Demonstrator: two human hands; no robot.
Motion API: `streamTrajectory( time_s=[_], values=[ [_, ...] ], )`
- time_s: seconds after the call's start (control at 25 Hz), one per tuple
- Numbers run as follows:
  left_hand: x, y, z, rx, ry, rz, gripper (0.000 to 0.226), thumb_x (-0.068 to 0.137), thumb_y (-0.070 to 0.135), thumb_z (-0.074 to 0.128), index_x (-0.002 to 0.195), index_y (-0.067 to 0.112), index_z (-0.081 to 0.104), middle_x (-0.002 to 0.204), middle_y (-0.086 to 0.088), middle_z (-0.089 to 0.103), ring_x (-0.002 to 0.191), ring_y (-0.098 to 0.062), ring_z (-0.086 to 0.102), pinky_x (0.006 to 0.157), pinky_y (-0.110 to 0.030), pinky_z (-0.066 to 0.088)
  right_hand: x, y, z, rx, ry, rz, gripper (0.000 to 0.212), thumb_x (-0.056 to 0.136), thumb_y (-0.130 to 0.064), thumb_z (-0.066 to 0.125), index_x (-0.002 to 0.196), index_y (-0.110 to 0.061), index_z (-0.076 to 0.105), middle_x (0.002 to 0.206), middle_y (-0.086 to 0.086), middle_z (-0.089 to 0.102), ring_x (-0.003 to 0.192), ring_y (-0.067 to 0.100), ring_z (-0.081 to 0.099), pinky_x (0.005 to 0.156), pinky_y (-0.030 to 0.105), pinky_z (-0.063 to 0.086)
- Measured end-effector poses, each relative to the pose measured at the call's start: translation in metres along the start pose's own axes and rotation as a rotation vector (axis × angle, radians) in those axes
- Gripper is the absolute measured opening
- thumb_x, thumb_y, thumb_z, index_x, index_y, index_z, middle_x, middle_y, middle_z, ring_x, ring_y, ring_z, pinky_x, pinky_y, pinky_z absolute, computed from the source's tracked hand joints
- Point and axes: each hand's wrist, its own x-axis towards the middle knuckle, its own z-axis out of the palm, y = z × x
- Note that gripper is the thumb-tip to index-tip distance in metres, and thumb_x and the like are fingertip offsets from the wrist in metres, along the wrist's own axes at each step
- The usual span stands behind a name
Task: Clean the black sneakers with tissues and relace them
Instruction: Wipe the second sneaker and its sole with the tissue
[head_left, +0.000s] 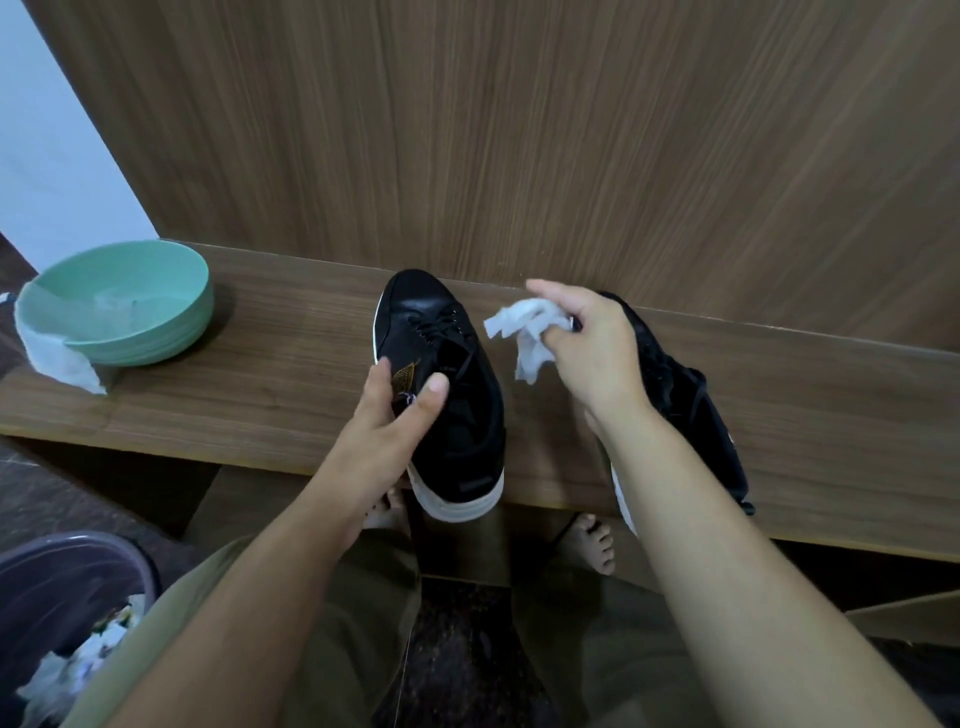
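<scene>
Two black sneakers with white soles lie on a wooden ledge (291, 374). The left sneaker (447, 364) points away from me, laced, its heel hanging over the front edge. My left hand (395, 415) grips its near side, thumb over the opening. The right sneaker (691, 405) is partly hidden behind my right arm, with its laces loose. My right hand (587, 348) hovers between the shoes and pinches a crumpled white tissue (530, 332).
A mint-green bowl (171, 291) stands at the ledge's left end with a wet tissue (62, 358) draped over its rim. A dark bin (67, 587) holding used tissues sits at the lower left. A wood-panel wall rises behind the ledge. My bare feet are below.
</scene>
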Motion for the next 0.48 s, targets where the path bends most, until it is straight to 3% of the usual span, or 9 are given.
streamTrajectory(
  time_s=[0.08,0.16,0.24,0.32,0.4,0.48],
  values=[
    [0.000,0.002,0.005,0.025,0.120,0.002,0.055,0.091,0.045,0.047,0.142,0.032,0.031,0.116,0.024,0.049,0.112,0.002,0.044,0.097,-0.023,0.033,0.015,-0.017,0.015,-0.121,-0.063,-0.032,0.046,0.084,0.006,0.045,0.115,-0.020,0.068,0.099,-0.004,0.068,0.092,-0.003,0.057,0.080,0.007,0.043],
    [0.002,0.001,0.008,0.064,0.205,0.029,0.047,0.095,0.034,0.045,0.141,0.029,0.036,0.107,0.022,0.052,0.110,-0.003,0.049,0.099,-0.029,0.038,0.034,-0.029,0.038,-0.214,-0.161,-0.071,0.036,0.080,-0.001,0.049,0.103,-0.014,0.073,0.098,-0.001,0.070,0.088,0.005,0.058,0.083,0.020,0.047],
    [0.005,0.002,0.005,0.073,0.207,0.034,0.050,0.095,0.030,0.047,0.142,0.033,0.031,0.120,0.017,0.052,0.116,-0.004,0.047,0.100,-0.029,0.038,0.043,-0.034,0.059,-0.217,-0.377,-0.052,0.022,0.079,-0.015,0.055,0.090,-0.010,0.073,0.093,-0.002,0.067,0.086,0.011,0.058,0.083,0.029,0.046],
    [0.011,0.002,0.000,0.102,0.171,0.049,0.055,0.095,0.026,0.048,0.144,0.037,0.025,0.143,0.012,0.039,0.125,-0.004,0.041,0.101,-0.028,0.036,0.036,-0.027,0.068,-0.259,-0.586,-0.088,0.024,0.089,-0.018,0.053,0.100,-0.009,0.072,0.116,0.000,0.066,0.109,0.013,0.057,0.097,0.032,0.040],
    [0.015,0.002,-0.004,0.219,0.142,0.070,0.058,0.095,0.024,0.048,0.145,0.037,0.022,0.157,0.009,0.008,0.136,-0.009,0.029,0.107,-0.031,0.033,0.022,-0.016,0.055,-0.336,-0.621,-0.227,0.028,0.094,-0.014,0.050,0.115,-0.009,0.068,0.133,0.000,0.058,0.126,0.010,0.048,0.108,0.028,0.033],
    [0.017,0.002,-0.002,0.403,0.119,0.099,0.056,0.096,0.025,0.045,0.146,0.035,0.022,0.158,0.006,-0.002,0.142,-0.013,0.017,0.110,-0.026,0.024,0.017,-0.008,0.033,-0.234,-0.622,-0.213,0.025,0.092,-0.008,0.056,0.113,-0.009,0.069,0.128,-0.003,0.062,0.120,0.004,0.052,0.105,0.019,0.036]
  ],
)
